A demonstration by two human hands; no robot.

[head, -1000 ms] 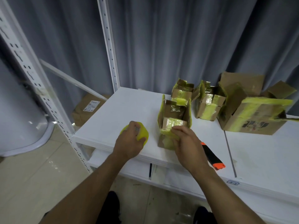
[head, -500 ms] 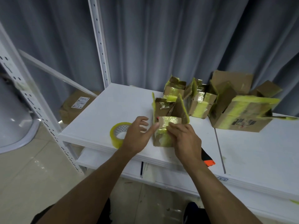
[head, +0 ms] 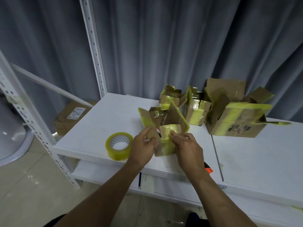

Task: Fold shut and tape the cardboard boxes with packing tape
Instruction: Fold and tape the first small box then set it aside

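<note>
A small cardboard box point(head: 165, 126) with yellowish tape remnants stands at the near edge of the white table point(head: 105, 122), all its flaps up. My left hand point(head: 142, 148) pinches the box's left near flap. My right hand point(head: 188, 148) grips the near tape-covered flap from the right. A roll of yellowish packing tape point(head: 119, 145) lies flat on the table just left of my left hand, untouched.
Two more small open boxes point(head: 170, 98) point(head: 196, 110) and a larger open box point(head: 234, 122) stand behind and to the right. An orange-and-black cutter point(head: 207, 168) peeks out under my right wrist. A white shelf upright point(head: 94, 46) and a grey curtain stand behind.
My left hand let go of the tape roll, left it on the table and moved right onto the box's left flap. My right hand stayed on the near flap.
</note>
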